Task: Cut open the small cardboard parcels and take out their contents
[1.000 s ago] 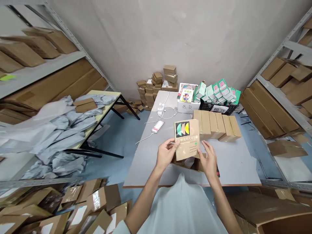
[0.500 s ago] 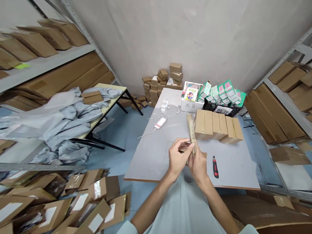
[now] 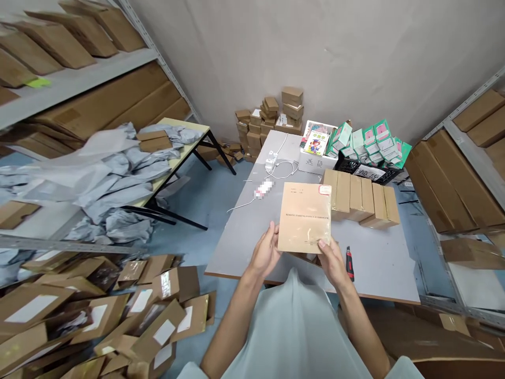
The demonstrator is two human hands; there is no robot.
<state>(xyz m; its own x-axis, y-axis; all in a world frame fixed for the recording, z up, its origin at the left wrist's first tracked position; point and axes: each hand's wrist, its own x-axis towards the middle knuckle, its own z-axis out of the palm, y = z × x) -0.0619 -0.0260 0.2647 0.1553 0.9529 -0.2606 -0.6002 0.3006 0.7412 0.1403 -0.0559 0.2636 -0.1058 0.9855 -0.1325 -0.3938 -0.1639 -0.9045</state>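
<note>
Thin tan paper-covered rectangular book (image 3: 303, 218) is held above the grey-topped bench (image 3: 236, 245), printed face turned up. Its 5 o'clock corner is gripped by the right hand (image 3: 333, 262); the left hand (image 3: 266, 251) is placed at its 8 o'clock edge, grip not determinable. Brown cardboard box (image 3: 307, 258), mostly hidden, is seen at 6 o'clock. Black-and-red utility knife (image 3: 350, 266) is left untouched at 4 o'clock. Progress, as judged: lifting is done, examination is under way; book is not yet released.
</note>
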